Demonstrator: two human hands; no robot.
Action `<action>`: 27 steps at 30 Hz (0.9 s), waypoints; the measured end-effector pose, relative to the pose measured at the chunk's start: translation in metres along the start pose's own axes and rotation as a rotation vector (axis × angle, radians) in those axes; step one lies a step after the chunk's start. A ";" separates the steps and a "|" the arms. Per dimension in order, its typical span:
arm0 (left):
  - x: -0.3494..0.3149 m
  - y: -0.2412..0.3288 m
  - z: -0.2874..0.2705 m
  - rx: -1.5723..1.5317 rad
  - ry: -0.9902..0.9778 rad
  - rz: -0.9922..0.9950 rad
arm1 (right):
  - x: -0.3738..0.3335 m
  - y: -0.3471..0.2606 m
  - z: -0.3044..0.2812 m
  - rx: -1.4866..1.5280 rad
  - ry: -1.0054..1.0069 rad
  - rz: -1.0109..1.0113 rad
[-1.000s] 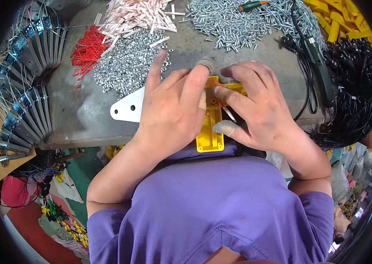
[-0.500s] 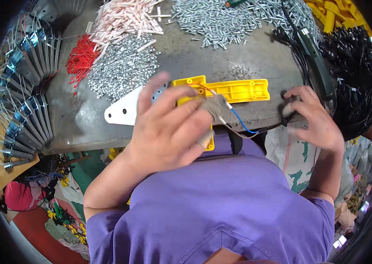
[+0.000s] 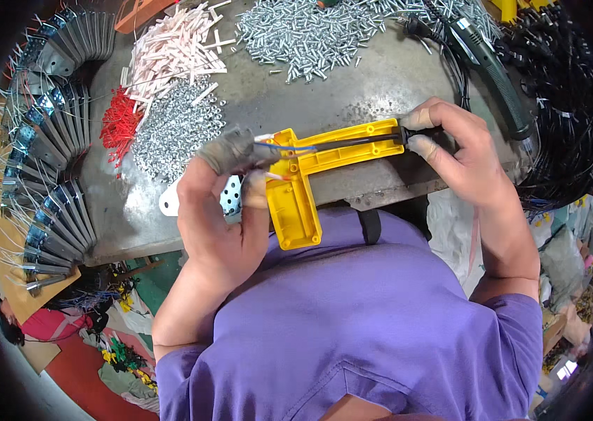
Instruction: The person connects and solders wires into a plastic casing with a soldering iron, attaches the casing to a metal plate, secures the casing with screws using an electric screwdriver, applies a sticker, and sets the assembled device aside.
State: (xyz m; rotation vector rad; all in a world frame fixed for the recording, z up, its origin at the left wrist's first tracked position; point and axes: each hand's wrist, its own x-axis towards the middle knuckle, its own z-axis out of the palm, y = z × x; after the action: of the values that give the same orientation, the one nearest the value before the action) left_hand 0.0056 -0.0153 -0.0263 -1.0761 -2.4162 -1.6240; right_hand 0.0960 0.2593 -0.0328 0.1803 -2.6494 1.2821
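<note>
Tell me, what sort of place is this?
Probably a small assembly workshop: piles of screws, rows of metal brackets and a yellow plastic housing being wired at a metal workbench.

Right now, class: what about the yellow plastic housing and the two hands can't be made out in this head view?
- Yellow housing: left hand hides its corner.
- Wire ends: gloved fingers cover where they go.
- Black cable: end hidden inside right hand.
- White bracket: mostly behind the left hand.
</note>
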 end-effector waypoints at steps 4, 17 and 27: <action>0.002 -0.006 0.003 0.153 -0.059 -0.120 | 0.003 0.004 -0.001 -0.080 -0.067 -0.011; 0.011 -0.011 0.004 0.601 -0.189 0.249 | 0.033 -0.042 0.068 -0.265 0.022 -0.333; -0.028 0.005 -0.014 0.585 -0.471 0.455 | 0.044 -0.045 0.068 -0.426 -0.083 -0.283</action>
State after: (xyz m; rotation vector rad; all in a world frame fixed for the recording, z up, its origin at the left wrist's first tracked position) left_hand 0.0249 -0.0404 -0.0267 -1.8209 -2.3735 -0.5158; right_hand 0.0538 0.1769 -0.0303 0.5277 -2.7639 0.6226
